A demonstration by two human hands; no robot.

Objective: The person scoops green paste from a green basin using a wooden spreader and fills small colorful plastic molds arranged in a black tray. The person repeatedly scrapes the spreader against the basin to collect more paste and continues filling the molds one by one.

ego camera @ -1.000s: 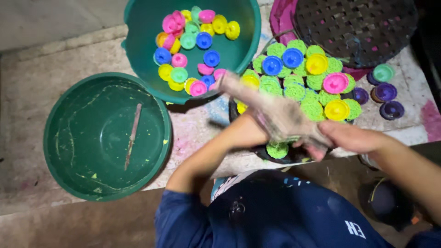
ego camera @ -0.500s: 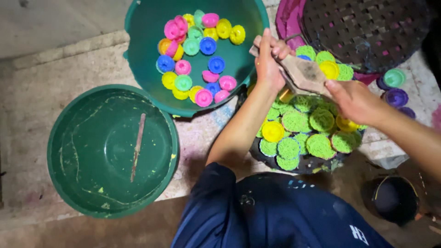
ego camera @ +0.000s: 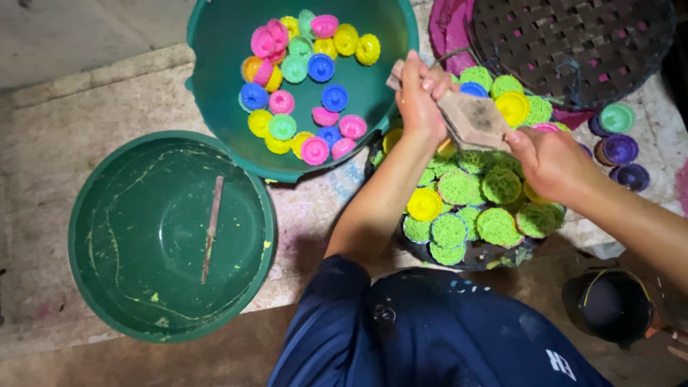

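I had both hands on a flat brown mould (ego camera: 474, 118) right of centre frame: my left hand (ego camera: 419, 100) clenched around its upper-left end, my right hand (ego camera: 548, 161) gripping its lower-right edge. It hung over the tray (ego camera: 494, 254) of green and yellow cakes (ego camera: 459, 188), beside the basin (ego camera: 215, 64) of coloured cups (ego camera: 320, 67).

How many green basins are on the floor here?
2. One green basin sits at the lower left with a thin stick lying in it; the other green basin, at the top, holds small coloured moulds. None seems hidden.
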